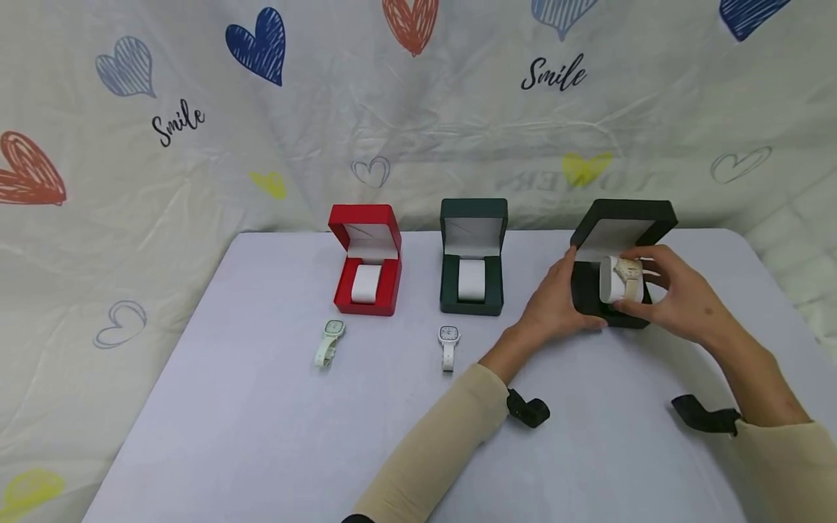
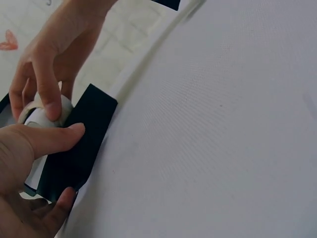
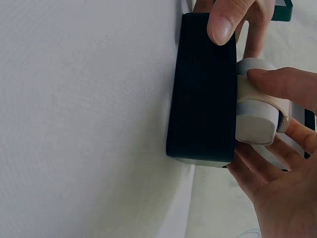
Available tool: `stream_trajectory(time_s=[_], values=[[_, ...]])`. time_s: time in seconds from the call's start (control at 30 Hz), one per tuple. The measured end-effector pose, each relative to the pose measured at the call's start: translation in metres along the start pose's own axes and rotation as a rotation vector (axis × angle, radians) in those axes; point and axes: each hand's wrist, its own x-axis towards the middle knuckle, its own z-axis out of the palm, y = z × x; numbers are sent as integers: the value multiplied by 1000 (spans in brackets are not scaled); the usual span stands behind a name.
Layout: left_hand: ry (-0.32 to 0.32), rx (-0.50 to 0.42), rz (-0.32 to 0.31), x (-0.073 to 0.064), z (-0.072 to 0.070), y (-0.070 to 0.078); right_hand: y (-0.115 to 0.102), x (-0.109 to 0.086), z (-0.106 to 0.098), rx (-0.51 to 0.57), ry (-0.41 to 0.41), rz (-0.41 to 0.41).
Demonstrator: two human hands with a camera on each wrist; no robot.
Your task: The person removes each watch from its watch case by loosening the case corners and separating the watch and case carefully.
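Note:
At the right of the table stands an open black watch box, its lid raised. My left hand grips its left side; in the left wrist view the thumb lies on the front face. My right hand pinches a white watch cushion wrapped by a watch with a pale strap and gold-toned face. In the right wrist view the cushion sticks up above the box rim, thumb on the strap. How deep it sits in the box is hidden.
An open red watch box and an open green one stand to the left, each with a white cushion. In front lie a pale-green-strapped watch and a white watch. A heart-printed cloth hangs behind the table.

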Motion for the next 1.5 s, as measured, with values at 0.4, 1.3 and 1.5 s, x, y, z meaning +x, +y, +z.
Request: stream_trajectory(time_s=[0.4, 1.3, 1.5], values=[[-50, 2, 15, -14, -15, 11, 1, -4, 6, 56, 109, -55], [136, -373, 202, -33, -20, 18, -24, -21, 9, 177, 219, -85], [98, -423, 187, -33, -19, 18, -27, -26, 13, 210, 214, -72]])
